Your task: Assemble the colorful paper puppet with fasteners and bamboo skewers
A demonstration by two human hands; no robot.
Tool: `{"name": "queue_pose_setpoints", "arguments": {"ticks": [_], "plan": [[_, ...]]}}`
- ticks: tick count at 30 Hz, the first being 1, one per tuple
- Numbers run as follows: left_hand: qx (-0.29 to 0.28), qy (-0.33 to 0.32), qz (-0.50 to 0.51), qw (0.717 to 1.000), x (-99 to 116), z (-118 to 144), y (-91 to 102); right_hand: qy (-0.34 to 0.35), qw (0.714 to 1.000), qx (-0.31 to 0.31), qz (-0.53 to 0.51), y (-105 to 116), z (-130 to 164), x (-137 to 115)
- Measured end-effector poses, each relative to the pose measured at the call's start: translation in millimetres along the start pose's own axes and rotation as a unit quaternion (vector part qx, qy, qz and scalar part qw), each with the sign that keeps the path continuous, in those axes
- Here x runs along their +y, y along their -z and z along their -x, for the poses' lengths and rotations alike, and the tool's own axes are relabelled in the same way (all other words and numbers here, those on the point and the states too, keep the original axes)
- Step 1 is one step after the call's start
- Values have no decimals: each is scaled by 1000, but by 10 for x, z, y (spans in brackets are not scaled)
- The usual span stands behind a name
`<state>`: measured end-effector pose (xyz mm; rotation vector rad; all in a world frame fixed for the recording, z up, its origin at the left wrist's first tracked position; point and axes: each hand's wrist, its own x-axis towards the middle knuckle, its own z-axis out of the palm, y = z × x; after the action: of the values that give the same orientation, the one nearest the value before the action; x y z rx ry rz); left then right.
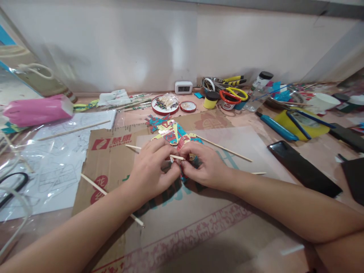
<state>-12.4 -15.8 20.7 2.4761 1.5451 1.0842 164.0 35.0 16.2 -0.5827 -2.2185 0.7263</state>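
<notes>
Flat paper puppet, painted teal, red and yellow, is laid on cardboard at frame centre, lower end pinched. Thin wooden stick is held across it, roughly horizontal.

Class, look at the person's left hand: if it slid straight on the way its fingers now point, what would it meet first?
The left hand points rightward, so it would probably meet the right hand first, fingertips nearly touching over the thin wooden stick and the colourful flat paper puppet. Depth is unclear.

One head-worn view looks forward and down, close over the counter, facing the pale back wall.
</notes>
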Motion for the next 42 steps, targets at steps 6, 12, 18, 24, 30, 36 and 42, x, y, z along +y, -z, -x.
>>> {"name": "queue_pose_setpoints", "arguments": {"ticks": [6,12,18,24,30,36,42], "plan": [[5,-6,43,999,-34,-7,26,12,1000,5,-19,-2,17,12],[17,-29,35,999,-55,11,67,30,999,12,-1,1,20,20],[20,-21,37,999,-47,11,35,37,999,9,-2,-1,18,44],[16,-41,23,999,-53,27,28,37,999,8,7,-3,21,22],[13,-83,9,996,-62,37,58,4,998,-18,-53,17,14,-27],[45,-109,-5,993,-52,70,73,-132,964,-41,-229,8,-1,-95],[75,-120,-21,990,-37,90,80,-221,886,-51,-404,-16,-33,-147]]}}
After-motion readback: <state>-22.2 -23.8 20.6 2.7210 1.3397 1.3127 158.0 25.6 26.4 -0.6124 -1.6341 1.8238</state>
